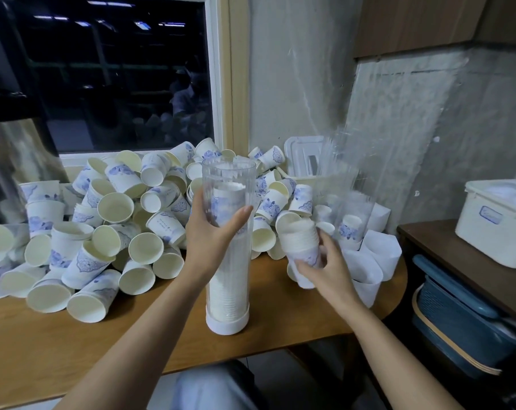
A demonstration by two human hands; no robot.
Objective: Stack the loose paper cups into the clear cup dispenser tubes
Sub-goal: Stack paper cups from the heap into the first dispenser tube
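- One clear tube [228,279] stood upright on the wooden table [73,335], near its front edge. Its long axis was vertical, its open mouth pointed up and its white cap [227,322] was at the bottom.
- A column of nested cups filled the tube from the cap to roughly three quarters of its height. They were too tightly packed to count.
- The left hand [212,235] was wrapped round the tube's upper half, thumb across the near side and fingers curled behind it.
- The right hand [324,267] gripped one short stack of nested cups [299,238] just to the right of the tube, apart from it, with the fingers curled round the stack's lower end.
- That stack was tilted, its long axis slanting from lower right to upper left, with the open mouth facing up and toward the tube.
- A pile of loose cups [102,217] lay behind and to the left of the tube, pointing every way. There were several dozen, more than could be counted.
- More clear tubes [339,184] lay at the back right, their number unclear.
- One white lidded box [496,223] sat on a darker shelf to the right, and one blue basket [458,321] below it.
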